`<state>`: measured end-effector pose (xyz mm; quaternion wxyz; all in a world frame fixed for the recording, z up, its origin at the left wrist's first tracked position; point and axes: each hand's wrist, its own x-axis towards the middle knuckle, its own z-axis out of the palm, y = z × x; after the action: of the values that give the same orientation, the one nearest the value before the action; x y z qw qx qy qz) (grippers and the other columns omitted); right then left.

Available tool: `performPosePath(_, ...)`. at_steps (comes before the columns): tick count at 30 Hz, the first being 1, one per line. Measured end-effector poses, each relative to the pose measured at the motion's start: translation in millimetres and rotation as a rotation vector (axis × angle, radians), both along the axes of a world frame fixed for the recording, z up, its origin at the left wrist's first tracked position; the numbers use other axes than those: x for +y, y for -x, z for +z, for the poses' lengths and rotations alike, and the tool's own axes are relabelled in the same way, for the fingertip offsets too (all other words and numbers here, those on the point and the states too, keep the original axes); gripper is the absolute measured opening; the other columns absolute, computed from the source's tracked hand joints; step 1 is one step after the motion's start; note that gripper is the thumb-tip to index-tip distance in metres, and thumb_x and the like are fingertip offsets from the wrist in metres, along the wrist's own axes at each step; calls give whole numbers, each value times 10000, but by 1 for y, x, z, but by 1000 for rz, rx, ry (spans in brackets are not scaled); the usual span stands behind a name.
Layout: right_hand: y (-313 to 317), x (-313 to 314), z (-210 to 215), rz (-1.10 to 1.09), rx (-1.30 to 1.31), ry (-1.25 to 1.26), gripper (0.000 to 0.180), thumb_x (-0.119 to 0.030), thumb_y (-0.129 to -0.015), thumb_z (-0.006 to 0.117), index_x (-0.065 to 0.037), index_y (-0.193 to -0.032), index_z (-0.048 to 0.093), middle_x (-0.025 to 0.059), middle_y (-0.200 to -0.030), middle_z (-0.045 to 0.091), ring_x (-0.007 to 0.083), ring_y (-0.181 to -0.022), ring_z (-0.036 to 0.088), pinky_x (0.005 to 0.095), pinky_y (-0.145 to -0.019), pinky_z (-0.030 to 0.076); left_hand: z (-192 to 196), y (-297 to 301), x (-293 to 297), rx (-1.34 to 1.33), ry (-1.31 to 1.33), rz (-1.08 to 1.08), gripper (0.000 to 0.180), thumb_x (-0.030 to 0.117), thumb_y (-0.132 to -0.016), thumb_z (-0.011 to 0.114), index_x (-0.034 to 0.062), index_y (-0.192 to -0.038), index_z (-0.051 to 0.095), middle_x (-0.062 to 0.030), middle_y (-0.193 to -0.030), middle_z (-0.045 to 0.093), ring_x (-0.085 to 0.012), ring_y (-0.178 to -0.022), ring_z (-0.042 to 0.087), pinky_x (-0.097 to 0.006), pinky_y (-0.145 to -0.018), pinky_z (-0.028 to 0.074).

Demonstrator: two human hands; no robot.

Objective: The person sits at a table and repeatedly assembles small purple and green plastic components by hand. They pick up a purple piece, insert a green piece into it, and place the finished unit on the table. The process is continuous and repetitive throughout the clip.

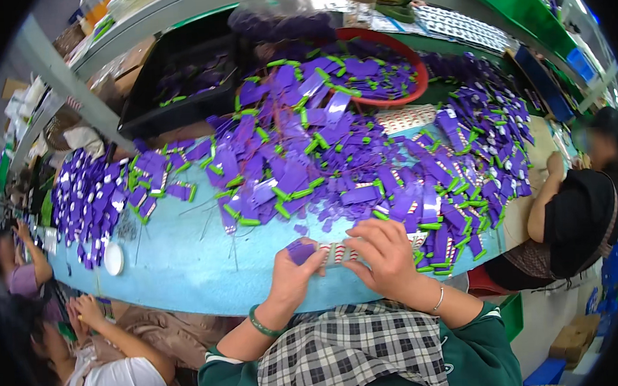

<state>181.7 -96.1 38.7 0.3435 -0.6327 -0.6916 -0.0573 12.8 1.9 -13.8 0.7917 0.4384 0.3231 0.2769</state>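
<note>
Two bare hands: left hand (289,273) and right hand (382,259), side by side over the near part of the light-blue bench (185,251).
Narrow white strip with red curved marks (337,253): held level between the hands, just in front of the heap.
Left hand grip: thumb and fingers closed on the strip's left end, with a small flat purple piece (300,251) at the thumb; whether piece and strip are joined cannot be told.
Right hand grip: thumb and fingertips pinching the strip's right end.
Wrists: green bangle (262,323) on the left, thin silver-coloured bracelet (439,299) on the right.
Main heap: flat purple pieces with bright green ends (299,144), spread over the bench's middle and right.
Left heap: purple pieces with white round spots (91,199); small round white dish (114,259) beside it.
Containers: round red basin (422,80) and rectangular black bin (135,120), both behind, holding purple pieces.
Clothing: black-and-white plaid apron (354,353), dark green sleeves (232,382).
Co-workers: two people (122,383) at left, one person (579,208) in black at right.
</note>
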Motion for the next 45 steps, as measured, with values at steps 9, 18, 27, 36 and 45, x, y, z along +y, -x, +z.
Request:
performPosePath(9,11,24,-30,54,212,137,199,-185,-721,766,-87,-840,640,32,-756,613,214,-695,579,340,-678,394,-5,2,-3,-3,-152,21,71,-9,-836,672,-2,-895,633,-29,-841,585,-101,-696,562,-230,-619,451)
performPosePath(18,3,25,-29,68,193,177,186,-197,-700,790,-91,-710,638,34,-637,597,215,-580,601,340,-528,450,-7,2,2,31,-379,26,114,-68,-767,702,20,-821,654,-23,-855,570,-105,-792,543,-240,-704,432)
performPosePath(27,-58,-20,-2,-8,-56,361,220,-192,-675,798,-88,-649,607,59,-574,581,232,-532,600,361,-474,450,-9,21,6,-90,-189,188,102,-92,-769,673,-2,-805,641,-45,-844,561,-124,-735,540,-255,-666,442)
performPosePath(36,-32,7,22,132,5,235,240,-119,-629,790,-81,-816,644,56,-760,604,255,-708,571,372,-620,450,-6,26,7,-20,-117,36,23,-27,-831,657,-30,-853,659,-63,-864,589,-124,-708,570,-247,-625,471)
performPosePath(45,24,45,-18,279,261,224,184,-112,-684,774,-91,-818,650,27,-815,633,225,-787,590,358,-668,434,-5,38,-1,50,-5,-43,107,105,-907,617,-1,-905,633,-44,-842,605,-134,-691,607,-269,-589,498)
